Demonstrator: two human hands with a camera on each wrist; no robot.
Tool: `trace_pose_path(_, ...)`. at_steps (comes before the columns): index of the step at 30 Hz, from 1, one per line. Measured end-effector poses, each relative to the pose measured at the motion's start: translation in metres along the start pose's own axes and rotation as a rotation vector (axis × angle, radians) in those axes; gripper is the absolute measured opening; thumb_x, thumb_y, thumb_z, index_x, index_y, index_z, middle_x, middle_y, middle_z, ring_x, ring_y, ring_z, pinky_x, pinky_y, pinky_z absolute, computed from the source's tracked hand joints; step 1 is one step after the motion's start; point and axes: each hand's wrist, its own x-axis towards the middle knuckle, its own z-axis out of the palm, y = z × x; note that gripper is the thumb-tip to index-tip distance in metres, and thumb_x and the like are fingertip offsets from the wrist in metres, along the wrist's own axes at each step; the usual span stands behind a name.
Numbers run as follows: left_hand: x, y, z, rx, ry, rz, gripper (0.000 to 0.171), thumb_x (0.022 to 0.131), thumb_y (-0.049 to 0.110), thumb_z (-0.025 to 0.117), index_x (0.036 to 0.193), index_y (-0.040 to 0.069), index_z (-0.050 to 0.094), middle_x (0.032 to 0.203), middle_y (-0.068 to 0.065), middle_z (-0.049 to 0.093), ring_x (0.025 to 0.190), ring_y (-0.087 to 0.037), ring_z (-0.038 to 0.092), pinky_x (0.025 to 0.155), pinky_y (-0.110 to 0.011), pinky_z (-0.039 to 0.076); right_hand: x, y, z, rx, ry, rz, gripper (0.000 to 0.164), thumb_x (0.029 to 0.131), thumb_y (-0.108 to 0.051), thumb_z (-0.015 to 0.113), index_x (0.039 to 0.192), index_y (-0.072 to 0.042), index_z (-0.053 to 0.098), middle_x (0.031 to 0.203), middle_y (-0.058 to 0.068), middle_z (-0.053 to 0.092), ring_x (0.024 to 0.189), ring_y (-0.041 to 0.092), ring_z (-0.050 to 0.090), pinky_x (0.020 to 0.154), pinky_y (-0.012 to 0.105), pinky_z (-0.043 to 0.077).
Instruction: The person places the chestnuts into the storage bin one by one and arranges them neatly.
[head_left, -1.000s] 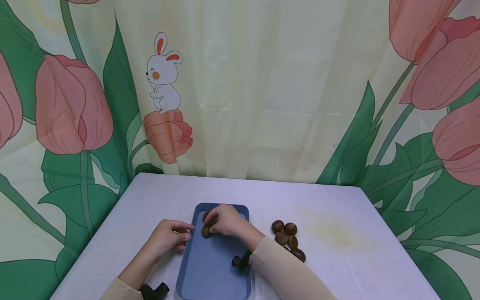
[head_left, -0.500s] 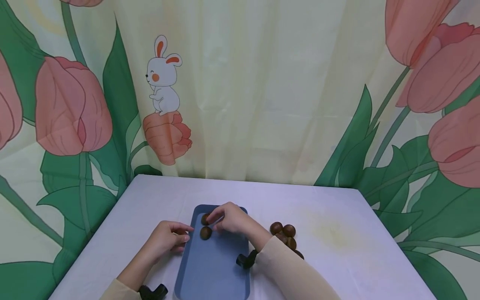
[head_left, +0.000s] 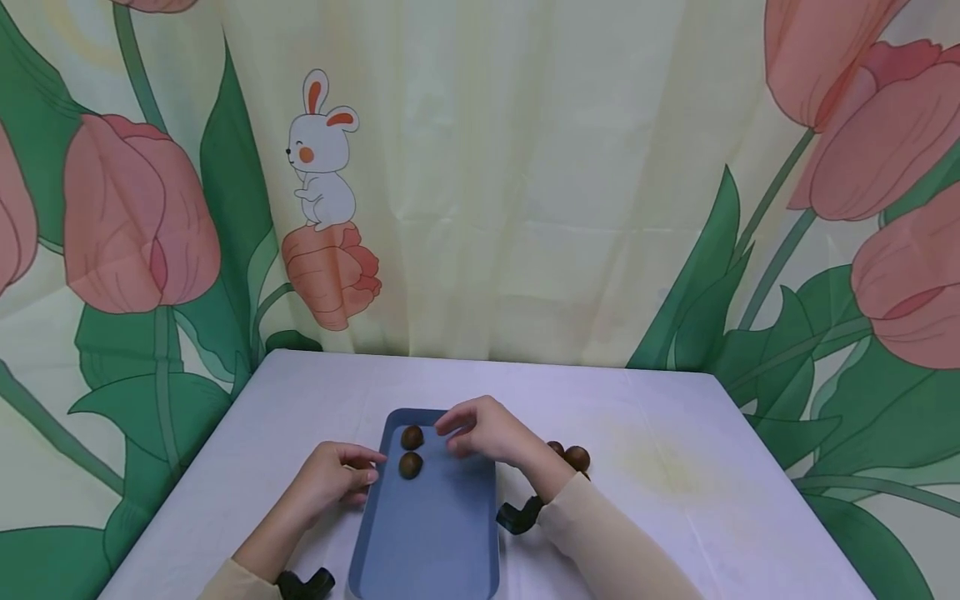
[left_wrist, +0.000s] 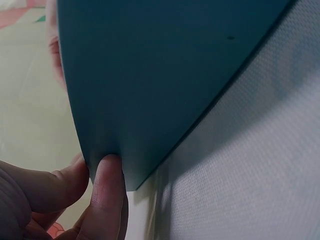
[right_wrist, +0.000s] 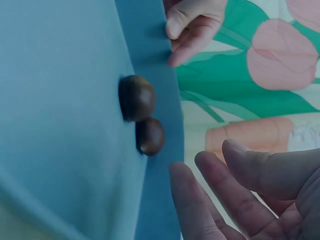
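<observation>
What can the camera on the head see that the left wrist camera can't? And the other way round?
Of those two, only the head view shows the two chestnuts inside the tray, more chestnuts on the white tablecloth to its right, and the printed rabbit.

Only the left wrist view shows the tiny dark mark on the tray's outside.

Both show the tray, the tablecloth, and the left hand touching the tray.

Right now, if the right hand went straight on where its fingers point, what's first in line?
Probably the far chestnut in the blue tray. Depth is unclear in the head view, so the right hand might pass above it.
</observation>
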Motion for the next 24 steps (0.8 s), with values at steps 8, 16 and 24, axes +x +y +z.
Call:
trace_pose_path(8,-0.002,0.003,0.0,0.01,-0.001,0.002,0.023,0.094,-0.005,0.076,0.116,0.001,0.082,0.098,-0.012,0.07,0.076,-0.017,0.067,0.065,-0.033,0.066,-0.016,0.005,-0.023,0.056,0.026,-0.006,0.033,0.096,0.002,0.075,0.128,-0.003,0.076,0.131,0.023,0.075,0.113,0.037,0.077,0.09,0.038,0.067)
trace_pose_path(16,-0.001,0.003,0.0,0.021,-0.002,0.0,0.023,0.095,-0.005,0.075,0.115,0.002,0.082,0.097,-0.013,0.069,0.076,-0.018,0.067,0.065,-0.033,0.066,-0.031,0.013,-0.046,0.077,0.066,-0.001,0.032,0.096,0.005,0.071,0.127,-0.002,0.076,0.131,0.025,0.074,0.117,0.042,0.074,0.09,0.041,0.068)
trace_pose_path(24,-0.001,0.0,-0.001,0.006,-0.005,0.026,0.023,0.094,-0.006,0.076,0.115,0.001,0.082,0.097,-0.012,0.07,0.077,-0.017,0.067,0.063,-0.033,0.066,-0.046,0.024,-0.068,0.075,0.098,0.01,0.034,0.098,0.003,0.07,0.132,0.004,0.072,0.134,0.031,0.071,0.12,0.048,0.072,0.09,0.041,0.068)
